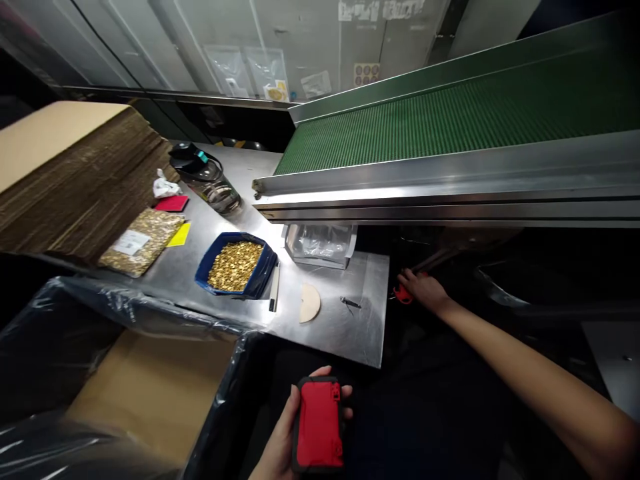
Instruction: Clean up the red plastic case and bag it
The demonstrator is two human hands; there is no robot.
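My left hand (283, 427) is wrapped round a small red case (321, 423) with black edges and latches, held low in front of the table. Off the table's right end, my right hand (427, 289) has its fingers closed on a small red thing (403, 295); a thin metallic bit sticks out toward the table, and its kind is hard to tell. On the metal table (367, 340), nail clippers (350, 302) lie nearest that hand. A pale half-round disc (310, 303) and a white and black stick-like object (275, 287) lie further left.
A blue bin (199, 275) holds small gold pieces. Behind are a clear bottle (215, 187), a plastic-bag box (320, 247) and a green conveyor belt (400, 127). At left stand stacked cardboard (75, 180), a bag of gold pieces (150, 230) and a plastic-lined carton (160, 380).
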